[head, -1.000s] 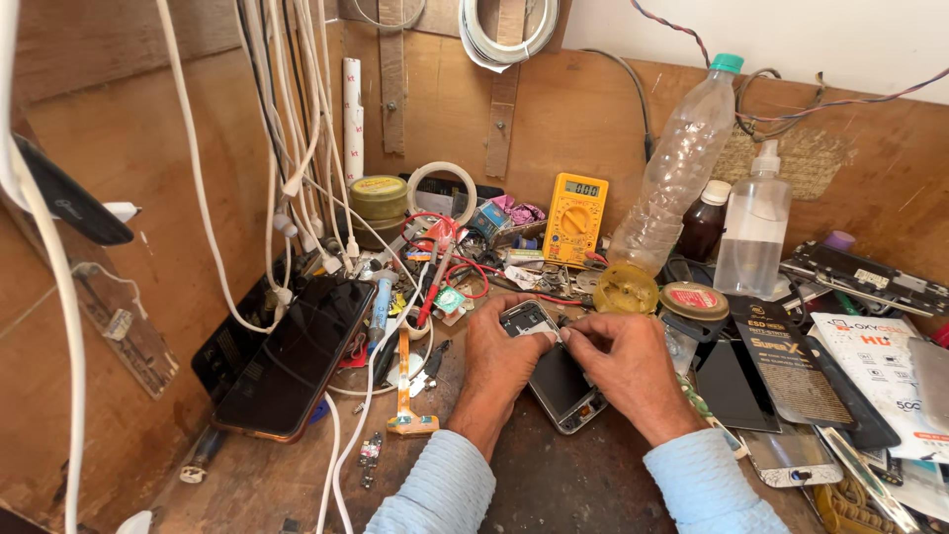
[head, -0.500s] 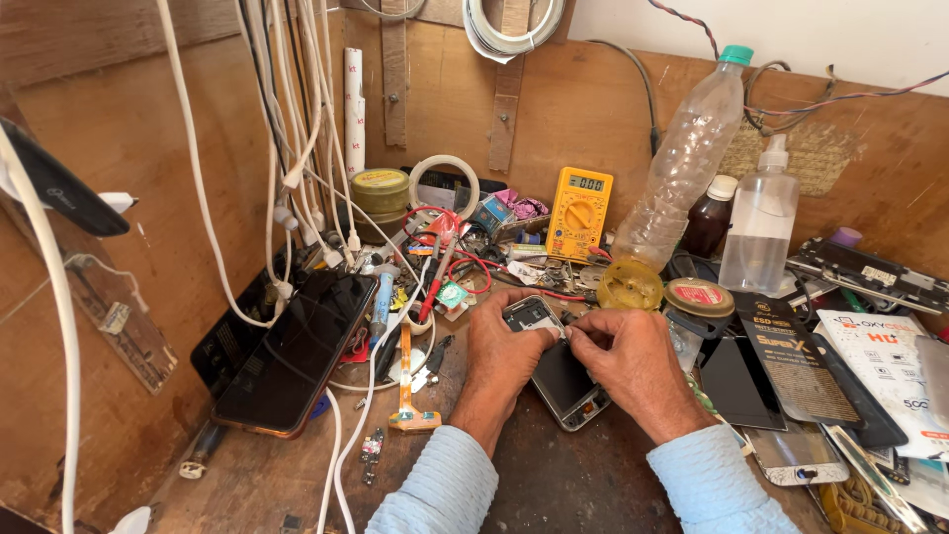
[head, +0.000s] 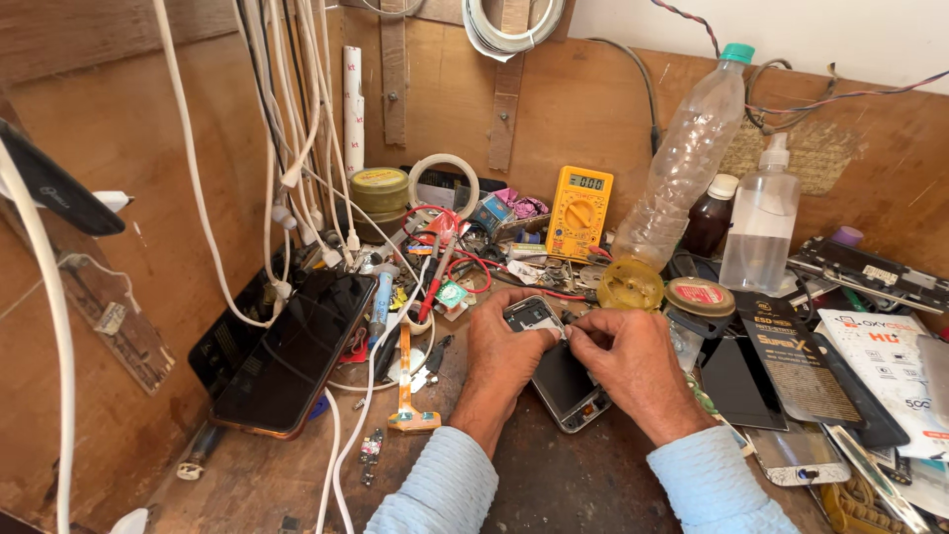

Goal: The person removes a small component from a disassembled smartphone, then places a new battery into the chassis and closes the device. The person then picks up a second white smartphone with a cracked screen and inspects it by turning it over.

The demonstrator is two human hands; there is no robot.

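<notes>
Opened phone [head: 563, 381] lying near the middle of the tabletop [head: 267, 485], toward its front edge, back cover off and dark inner face up, silvery frame around it. Left hand [head: 504, 351] closed on the upper end, steadying it; right hand [head: 628, 361] with fingertips pinched together at the top edge (whatever is pinched too small to tell). Step judged: fine work at the upper end. Next move likely calling for a steady, light pull. Yellow multimeter [head: 579, 211] well behind.
</notes>
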